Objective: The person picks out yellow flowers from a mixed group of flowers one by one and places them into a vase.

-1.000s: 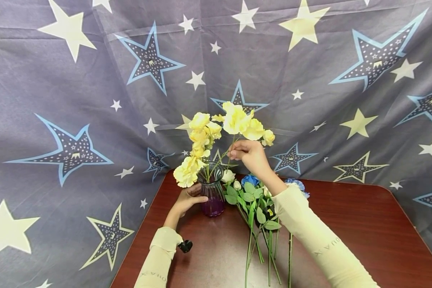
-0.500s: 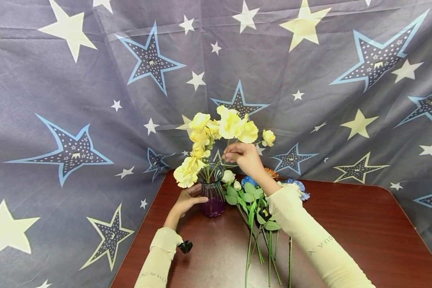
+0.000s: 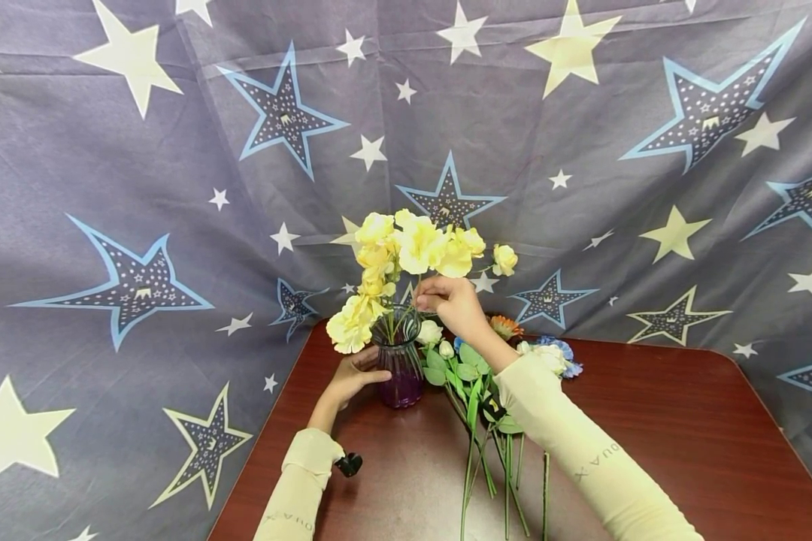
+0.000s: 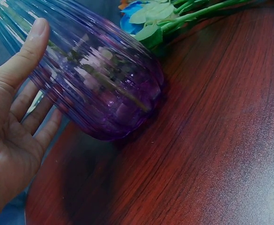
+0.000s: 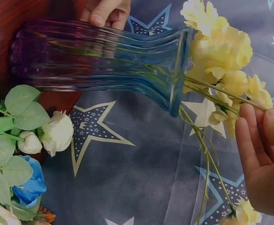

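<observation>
A ribbed glass vase point(image 3: 401, 379), blue-grey at the neck and purple at the base, stands upright on the table. My left hand point(image 3: 352, 378) holds its left side, thumb point(image 4: 31, 49) in front and fingers behind. Yellow artificial flowers point(image 3: 355, 321) lean out of its mouth to the left, and a small yellow bloom point(image 3: 504, 260) arches out to the right. Above the rim, thumb and fingertips of my right hand point(image 3: 459, 306) pinch the stem point(image 5: 221, 90) of a yellow flower point(image 3: 418, 244); this stem runs down into the vase mouth.
Right of the vase lies a pile of artificial flowers: white roses point(image 3: 429, 331), green leaves point(image 3: 470, 361), an orange bloom point(image 3: 505, 326) and blue petals point(image 3: 571, 361). Their stems point(image 3: 507, 481) point toward the front of the dark red table point(image 3: 649, 421). A star-patterned cloth point(image 3: 514, 113) hangs behind.
My right hand has moved down and left, and the yellow flower has sunk lower with its stem in the vase. The left hand and vase have stayed in place.
</observation>
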A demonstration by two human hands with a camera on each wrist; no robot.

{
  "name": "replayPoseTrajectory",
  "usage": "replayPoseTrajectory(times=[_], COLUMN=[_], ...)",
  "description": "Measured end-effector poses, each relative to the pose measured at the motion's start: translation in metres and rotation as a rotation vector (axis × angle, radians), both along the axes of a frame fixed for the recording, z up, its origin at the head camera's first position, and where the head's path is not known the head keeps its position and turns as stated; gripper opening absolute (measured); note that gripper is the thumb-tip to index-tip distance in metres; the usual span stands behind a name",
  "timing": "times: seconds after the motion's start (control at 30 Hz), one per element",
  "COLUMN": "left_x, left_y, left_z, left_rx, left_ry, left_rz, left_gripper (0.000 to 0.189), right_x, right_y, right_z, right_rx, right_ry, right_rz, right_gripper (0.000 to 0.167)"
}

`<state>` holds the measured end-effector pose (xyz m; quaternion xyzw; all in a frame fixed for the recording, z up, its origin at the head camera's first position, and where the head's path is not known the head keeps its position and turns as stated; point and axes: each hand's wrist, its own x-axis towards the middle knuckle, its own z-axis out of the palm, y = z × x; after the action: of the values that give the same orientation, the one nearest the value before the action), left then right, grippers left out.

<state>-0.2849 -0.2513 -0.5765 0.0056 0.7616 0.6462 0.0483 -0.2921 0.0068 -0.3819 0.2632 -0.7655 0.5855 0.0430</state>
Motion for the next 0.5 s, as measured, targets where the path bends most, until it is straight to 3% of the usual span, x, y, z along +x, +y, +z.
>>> replayPoseTrajectory(times=[0.5], left_x=[0.0], left_y=[0.002], left_z=[-0.001], left_rx=[0.033], left_ry=[0.004], left_rz=[0.013], left_gripper=[0.073], right_x=[0.006], right_y=[-0.011], right_z=[-0.015], right_rx=[0.011], right_ry=[-0.084], right_rz=[-0.028], right_gripper=[0.007])
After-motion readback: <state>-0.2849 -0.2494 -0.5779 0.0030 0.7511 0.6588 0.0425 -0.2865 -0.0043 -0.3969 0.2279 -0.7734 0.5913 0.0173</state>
